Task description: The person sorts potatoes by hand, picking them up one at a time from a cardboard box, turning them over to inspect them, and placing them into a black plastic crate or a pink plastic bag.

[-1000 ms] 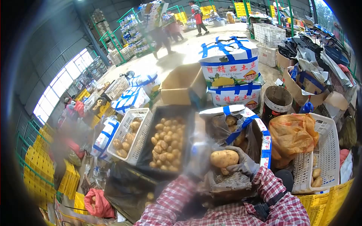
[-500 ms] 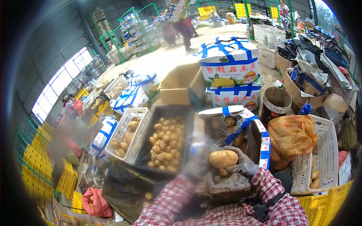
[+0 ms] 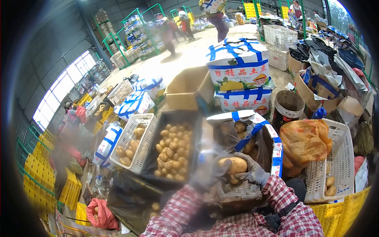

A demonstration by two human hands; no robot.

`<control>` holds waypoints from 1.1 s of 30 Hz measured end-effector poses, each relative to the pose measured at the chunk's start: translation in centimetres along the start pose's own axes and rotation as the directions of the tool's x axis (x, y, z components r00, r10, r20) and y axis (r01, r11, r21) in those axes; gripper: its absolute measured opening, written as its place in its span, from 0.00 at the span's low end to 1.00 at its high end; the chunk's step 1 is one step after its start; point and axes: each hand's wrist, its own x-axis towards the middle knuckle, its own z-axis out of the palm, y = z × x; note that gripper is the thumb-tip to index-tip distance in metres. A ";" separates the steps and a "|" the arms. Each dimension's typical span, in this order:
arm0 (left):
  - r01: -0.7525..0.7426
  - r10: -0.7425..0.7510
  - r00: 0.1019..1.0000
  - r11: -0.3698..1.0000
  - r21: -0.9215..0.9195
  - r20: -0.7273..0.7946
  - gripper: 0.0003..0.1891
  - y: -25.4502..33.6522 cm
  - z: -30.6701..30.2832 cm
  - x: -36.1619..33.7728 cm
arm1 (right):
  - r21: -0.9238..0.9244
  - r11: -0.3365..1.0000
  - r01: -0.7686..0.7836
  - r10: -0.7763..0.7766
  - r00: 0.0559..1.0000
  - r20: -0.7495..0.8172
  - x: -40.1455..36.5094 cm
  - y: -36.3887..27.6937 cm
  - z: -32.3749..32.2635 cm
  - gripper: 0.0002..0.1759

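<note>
Warehouse hall, concrete floor (image 3: pixel 185 59), windows on left wall. Packing station in fgd, no tabletop seen; crates and cartons sit at floor level.

Obs:
- R hand (image 3: pixel 254 172), grey glove, plaid sleeve: closed round the right end of a large potato (image 3: pixel 235 165), fingers wrapped over top and side. Potato held in air, near centre, just above a plastic-lined carton (image 3: pixel 277 152) w/ blue tape.
- L hand (image 3: pixel 209 173): motion-blurred, at the potato's left end, touching or nearly so. Cannot tell if gripping or just resting against it.
- More potatoes visible inside the lined carton, behind the held one.
- Left of the hands: black crate (image 3: pixel 179 115) full of small potatoes; further left a white basket (image 3: pixel 148 118) w/ a few larger ones.
- Right: orange bag (image 3: pixel 306 142) lying in a 2nd white basket (image 3: pixel 344 158); a couple of potatoes at its near end.
- Far centre: two printed boxes (image 3: pixel 241 69) stacked, blue strapping; open brown carton (image 3: pixel 191 89) to their left; dark bucket (image 3: pixel 289 104) to their right.
- Yellow crates (image 3: pixel 39 166) stacked near left.
- Other people (image 3: pixel 215 15) on the far floor, well apart from the station.
</note>
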 end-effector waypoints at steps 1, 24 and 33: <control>-0.076 0.076 0.997 0.996 0.056 0.006 0.26 -0.1 0.0 -0.2 | -0.069 0.997 0.021 -0.021 1.000 -0.006 0.2 0.1 0.0 0.44; -0.351 0.413 0.911 0.778 0.522 -0.004 0.18 -0.5 1.3 -0.1 | 0.433 0.852 -0.294 0.315 0.949 0.024 -0.4 1.2 0.4 0.30; -0.395 0.510 0.857 0.557 0.730 0.074 0.12 -3.0 1.1 1.2 | -0.498 0.857 0.132 -0.265 0.942 -0.207 -0.5 1.3 0.8 0.33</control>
